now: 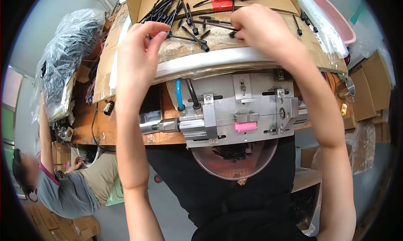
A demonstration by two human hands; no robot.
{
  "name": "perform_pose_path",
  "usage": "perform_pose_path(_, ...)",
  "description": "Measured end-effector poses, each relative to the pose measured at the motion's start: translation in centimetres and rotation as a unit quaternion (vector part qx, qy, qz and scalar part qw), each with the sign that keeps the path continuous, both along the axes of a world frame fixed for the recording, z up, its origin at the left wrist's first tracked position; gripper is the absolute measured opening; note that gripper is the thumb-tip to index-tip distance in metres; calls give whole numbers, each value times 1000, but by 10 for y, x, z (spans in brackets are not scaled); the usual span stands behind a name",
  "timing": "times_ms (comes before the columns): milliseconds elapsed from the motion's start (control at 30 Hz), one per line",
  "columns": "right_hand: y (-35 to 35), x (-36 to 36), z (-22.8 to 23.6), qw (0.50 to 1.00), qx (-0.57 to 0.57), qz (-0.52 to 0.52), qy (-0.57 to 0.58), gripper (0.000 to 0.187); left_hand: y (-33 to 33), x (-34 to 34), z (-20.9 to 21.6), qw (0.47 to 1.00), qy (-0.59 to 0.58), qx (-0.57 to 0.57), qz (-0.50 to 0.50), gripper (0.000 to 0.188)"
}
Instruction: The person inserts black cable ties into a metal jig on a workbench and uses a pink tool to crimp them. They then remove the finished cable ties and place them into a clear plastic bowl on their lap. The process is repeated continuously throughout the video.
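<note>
My left hand point(140, 43) pinches the capped end of a thin black mascara wand point(184, 38) between thumb and fingers, above the cardboard. To its right, my right hand point(266, 31) is closed with its fingertips on another black wand point(216, 26), whose stem points left. Several more black wands point(163, 10), with thin stems and thicker ends, lie loose between the hands and heaped behind them on the cardboard tray point(235, 39). Nearer me sits a metal fixture point(226, 87) holding a small pink block point(245, 126).
Below the fixture, a clear bowl point(201, 167) holds small black pieces. Blue and black hoses point(179, 94) rise from the fixture's cylinder. A plastic-wrapped black bundle point(69, 47) stands left, near another seated person point(71, 190). A pink basin point(336, 20) and cardboard boxes point(365, 89) stand right.
</note>
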State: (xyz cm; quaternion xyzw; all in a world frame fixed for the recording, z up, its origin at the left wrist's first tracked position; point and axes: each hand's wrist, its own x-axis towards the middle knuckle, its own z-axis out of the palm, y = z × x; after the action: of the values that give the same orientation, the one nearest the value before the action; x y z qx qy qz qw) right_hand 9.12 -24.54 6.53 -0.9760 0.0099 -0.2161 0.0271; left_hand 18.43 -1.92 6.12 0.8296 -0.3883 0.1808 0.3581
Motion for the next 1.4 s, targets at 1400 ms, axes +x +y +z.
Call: perform_pose_path(1400,85,-197,-117,954,281,52,-92,64,1,-212,-92,986,41,140,-75,65)
